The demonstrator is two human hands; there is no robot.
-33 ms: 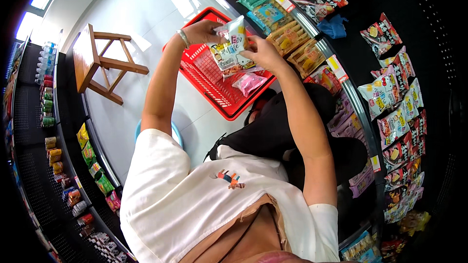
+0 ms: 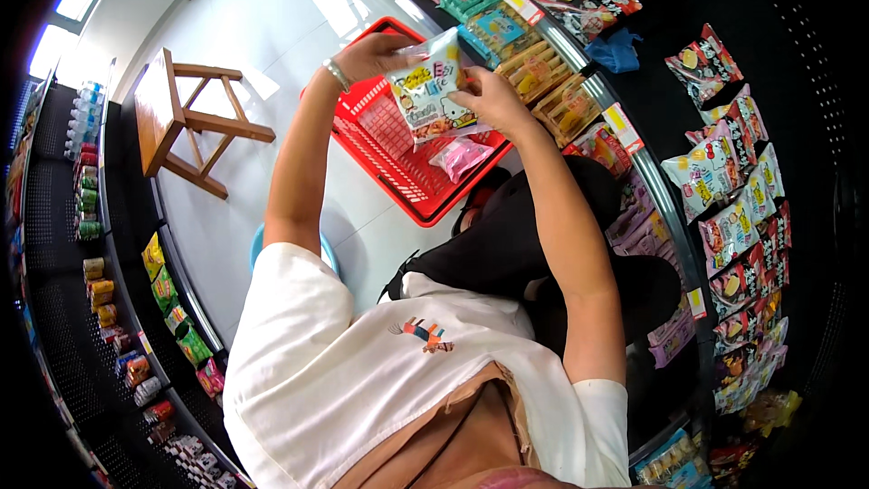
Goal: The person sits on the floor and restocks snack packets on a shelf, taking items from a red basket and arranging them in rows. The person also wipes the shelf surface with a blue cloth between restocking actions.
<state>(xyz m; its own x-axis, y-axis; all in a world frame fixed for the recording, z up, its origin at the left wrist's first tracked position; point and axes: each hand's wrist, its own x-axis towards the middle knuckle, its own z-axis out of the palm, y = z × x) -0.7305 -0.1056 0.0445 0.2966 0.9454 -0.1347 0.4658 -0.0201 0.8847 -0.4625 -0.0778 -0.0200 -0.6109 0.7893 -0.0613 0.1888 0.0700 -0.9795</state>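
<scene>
Between our fingers sits the white snack packet [image 2: 433, 86], left hand [image 2: 367, 56] and right hand [image 2: 493, 100] pinching its edges, just above the red basket [image 2: 385, 140]. We'd grip gently so nothing inside gets crushed.

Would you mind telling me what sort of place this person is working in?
Most likely a small shop or convenience store. Shelves of packaged snacks line the right side, bottled drinks fill the left rack, and a red shopping basket sits on the floor below the snack packet held in both hands.
</scene>
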